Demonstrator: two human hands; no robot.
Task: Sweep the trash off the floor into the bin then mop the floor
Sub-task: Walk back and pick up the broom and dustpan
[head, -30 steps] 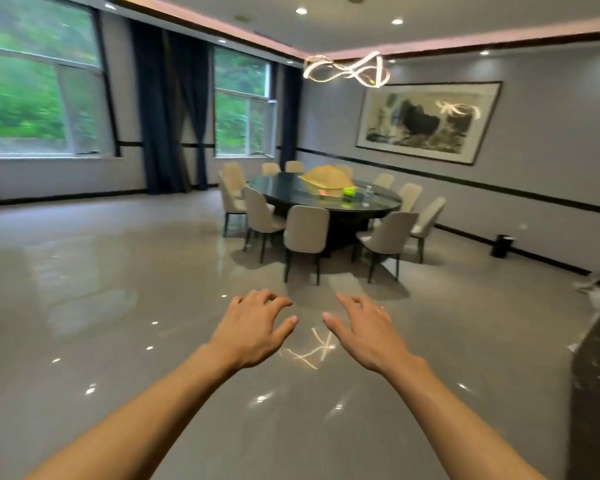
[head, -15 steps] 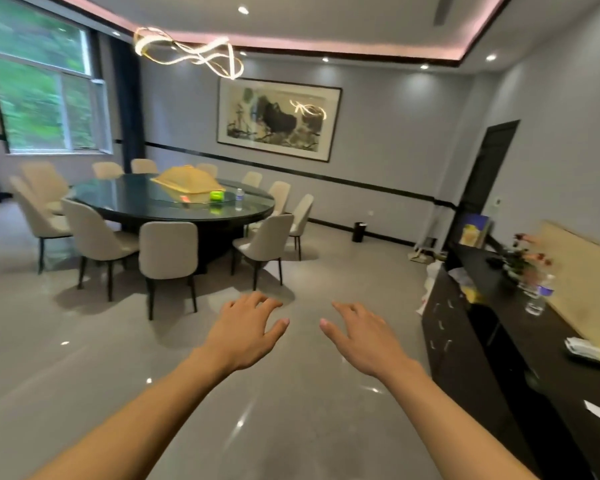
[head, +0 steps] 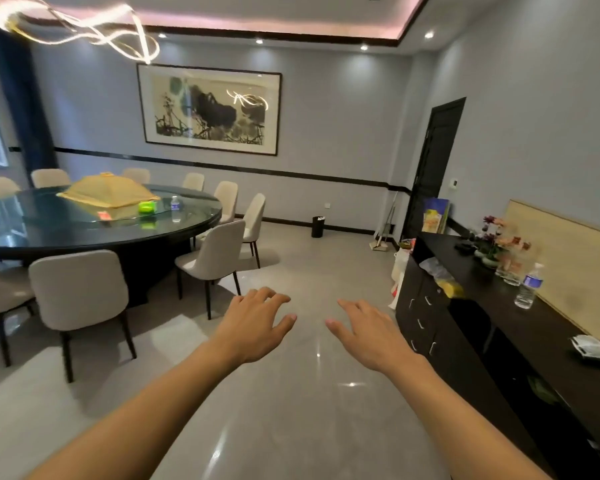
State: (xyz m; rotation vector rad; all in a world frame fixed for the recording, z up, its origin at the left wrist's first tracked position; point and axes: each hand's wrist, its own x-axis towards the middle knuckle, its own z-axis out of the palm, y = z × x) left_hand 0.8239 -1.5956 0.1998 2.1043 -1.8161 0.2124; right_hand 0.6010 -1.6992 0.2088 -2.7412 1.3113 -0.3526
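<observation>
Left hand (head: 253,323) and right hand (head: 371,336) held out near, each grip loose and empty, shiny floor (head: 284,427) below them, round tabletop (head: 84,233) on the left, black bin (head: 317,226) far off, broom (head: 379,246) right of it by the door (head: 433,168)

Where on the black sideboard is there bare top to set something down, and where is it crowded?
Bare top on the sideboard runs between the water bottle and the packet, and in a strip between the plastic bags and the flowers. The far end, by the flowers and glasses, is crowded.
</observation>
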